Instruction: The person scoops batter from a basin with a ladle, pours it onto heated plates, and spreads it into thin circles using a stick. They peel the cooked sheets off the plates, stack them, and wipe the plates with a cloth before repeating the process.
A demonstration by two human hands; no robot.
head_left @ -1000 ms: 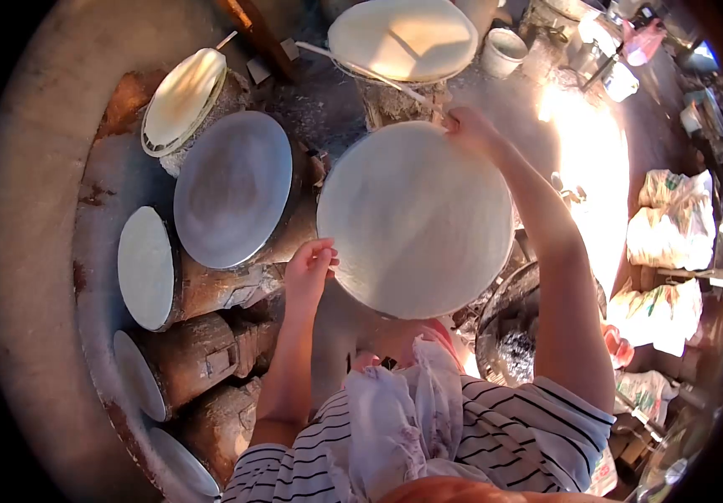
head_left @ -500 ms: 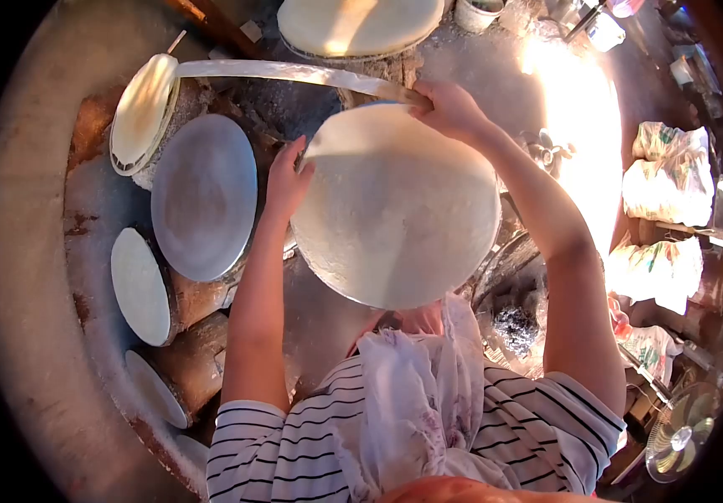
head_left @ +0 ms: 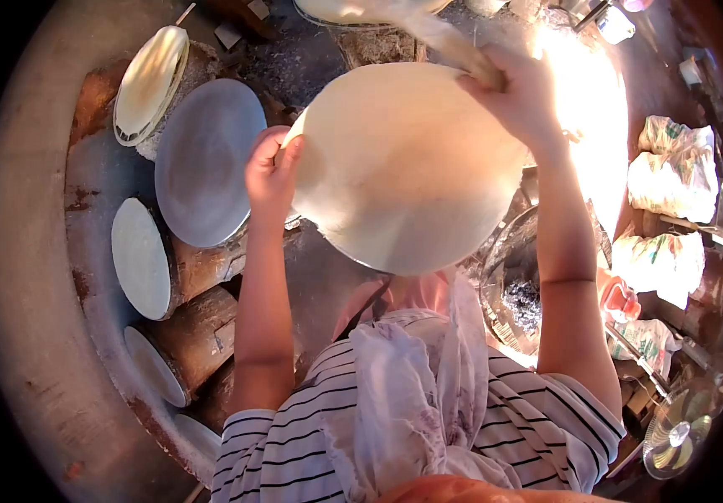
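Note:
A large, thin, pale round sheet (head_left: 403,168) hangs in front of me at chest height, tilted toward me. My left hand (head_left: 269,176) pinches its left edge, fingers curled over the rim. My right hand (head_left: 522,96) is closed on a long pale stick (head_left: 441,38) at the sheet's upper right edge. The stick runs up and to the left out of that hand. Whether the sheet's top edge rests on the stick is hidden by my hand.
Left of the sheet stand round drum tops: a grey disc (head_left: 202,159) and white discs (head_left: 139,256) (head_left: 154,365). A rack with a pale sheet (head_left: 150,84) leans at top left. A dark pot (head_left: 516,293), sacks (head_left: 671,180) and a fan (head_left: 680,427) are on the right.
The sheet has risen and shifted right. My left hand went from its lower edge to its left edge. The stick swung from lying leftward to pointing up-left.

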